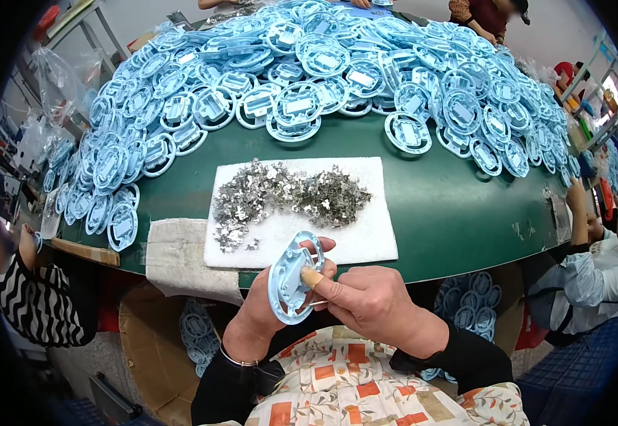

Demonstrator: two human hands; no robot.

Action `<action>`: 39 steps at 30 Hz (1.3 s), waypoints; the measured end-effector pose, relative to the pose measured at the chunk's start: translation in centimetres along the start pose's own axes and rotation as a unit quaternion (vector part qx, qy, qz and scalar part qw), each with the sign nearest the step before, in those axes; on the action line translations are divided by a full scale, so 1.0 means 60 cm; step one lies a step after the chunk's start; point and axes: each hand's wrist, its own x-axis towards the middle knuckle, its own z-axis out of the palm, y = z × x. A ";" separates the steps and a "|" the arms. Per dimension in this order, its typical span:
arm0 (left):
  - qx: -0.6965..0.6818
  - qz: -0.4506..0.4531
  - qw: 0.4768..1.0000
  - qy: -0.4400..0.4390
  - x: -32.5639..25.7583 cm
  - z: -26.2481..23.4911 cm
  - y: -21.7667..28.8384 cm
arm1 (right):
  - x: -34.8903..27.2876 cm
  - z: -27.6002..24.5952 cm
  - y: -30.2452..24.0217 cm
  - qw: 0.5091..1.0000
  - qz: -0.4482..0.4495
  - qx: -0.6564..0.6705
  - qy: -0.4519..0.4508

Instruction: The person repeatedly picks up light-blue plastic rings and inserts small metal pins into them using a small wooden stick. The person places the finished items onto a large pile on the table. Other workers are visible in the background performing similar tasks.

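Note:
My left hand [261, 312] holds a round light-blue plastic part [291, 278] upright just in front of the table edge. My right hand [371, 302] is pressed against the same part, its forefinger, which wears a tan finger cot, lying across the part's middle. Just beyond the hands, a white foam pad [366, 234] on the green table [451, 206] carries a heap of small silvery metal clips [288, 199].
A large pile of the same blue round parts [309, 78] covers the far half of the table and its left side. More lie in cardboard boxes [195, 330] under the table. Other people sit at the left [35, 298], right [593, 270] and far side [486, 14].

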 end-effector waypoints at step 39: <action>0.365 -0.003 0.913 0.181 -0.119 -0.019 0.065 | 0.192 0.107 0.049 0.987 0.045 -0.041 -0.147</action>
